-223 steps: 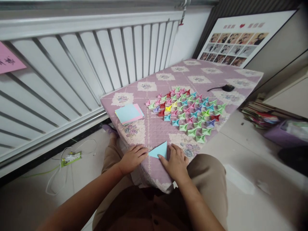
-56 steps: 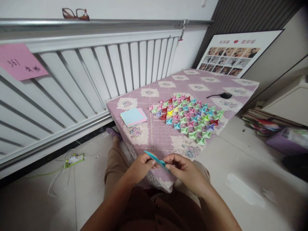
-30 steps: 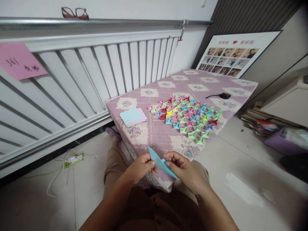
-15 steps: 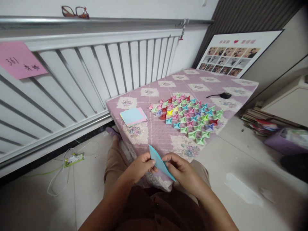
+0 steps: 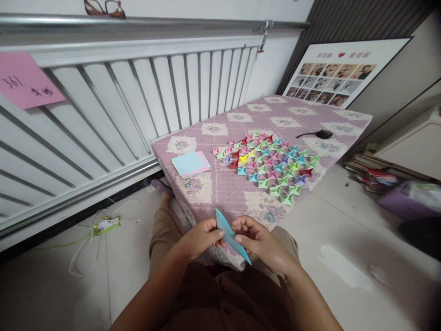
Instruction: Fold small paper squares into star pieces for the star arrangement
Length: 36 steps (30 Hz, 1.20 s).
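Observation:
A folded sheet of blue paper is held over the near corner of the table, close to my lap. My left hand pinches its left side between thumb and fingers. On the other side, my right hand has its thumb and curled fingers at the paper's right edge. Farther off on the cloth, many small folded paper pieces in green, blue, pink, red and yellow stand in slanting rows. To the left lies a stack of square paper sheets, light blue on top with pink showing beneath.
A floral cloth covers the table. Along the left wall runs a white radiator with a pink note. A black corded object lies on the far right of the table. A power strip with cables is on the floor.
The paper has tilted slightly, its lower tip shifting down. My right fingers have lifted and curled a little; my left hand keeps its pinch. The view has shifted slightly.

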Each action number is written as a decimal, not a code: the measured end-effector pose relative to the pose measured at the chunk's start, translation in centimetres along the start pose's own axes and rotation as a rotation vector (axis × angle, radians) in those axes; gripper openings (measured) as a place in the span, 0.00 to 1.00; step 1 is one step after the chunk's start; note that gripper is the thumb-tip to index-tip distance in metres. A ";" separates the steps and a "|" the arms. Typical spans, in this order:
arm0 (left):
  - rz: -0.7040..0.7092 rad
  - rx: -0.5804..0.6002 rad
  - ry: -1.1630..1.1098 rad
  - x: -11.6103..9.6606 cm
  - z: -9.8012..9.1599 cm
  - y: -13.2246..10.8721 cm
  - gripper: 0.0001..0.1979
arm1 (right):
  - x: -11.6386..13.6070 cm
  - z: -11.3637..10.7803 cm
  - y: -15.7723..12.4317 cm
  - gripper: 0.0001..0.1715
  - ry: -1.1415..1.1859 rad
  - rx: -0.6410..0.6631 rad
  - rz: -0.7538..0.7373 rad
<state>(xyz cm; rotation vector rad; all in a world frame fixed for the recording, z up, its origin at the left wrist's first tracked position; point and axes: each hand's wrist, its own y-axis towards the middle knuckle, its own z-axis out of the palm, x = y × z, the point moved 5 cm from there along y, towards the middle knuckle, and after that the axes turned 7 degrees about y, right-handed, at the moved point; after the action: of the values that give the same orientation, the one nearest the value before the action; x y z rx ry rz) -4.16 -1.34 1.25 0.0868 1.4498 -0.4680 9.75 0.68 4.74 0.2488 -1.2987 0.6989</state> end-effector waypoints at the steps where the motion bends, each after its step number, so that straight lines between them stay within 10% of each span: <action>1: 0.004 0.006 0.007 0.0 0.0 0.0 0.16 | -0.1 0.0 0.0 0.19 0.003 0.008 0.008; 36: 0.025 0.106 0.051 0.9 0.0 -0.2 0.13 | -2.0 -0.1 0.6 0.21 0.146 0.004 0.045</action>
<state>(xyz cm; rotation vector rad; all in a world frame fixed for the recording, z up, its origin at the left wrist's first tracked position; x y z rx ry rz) -4.16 -1.76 0.45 0.2029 1.4715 -0.5255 9.26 0.47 2.69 0.1688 -1.1666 0.7441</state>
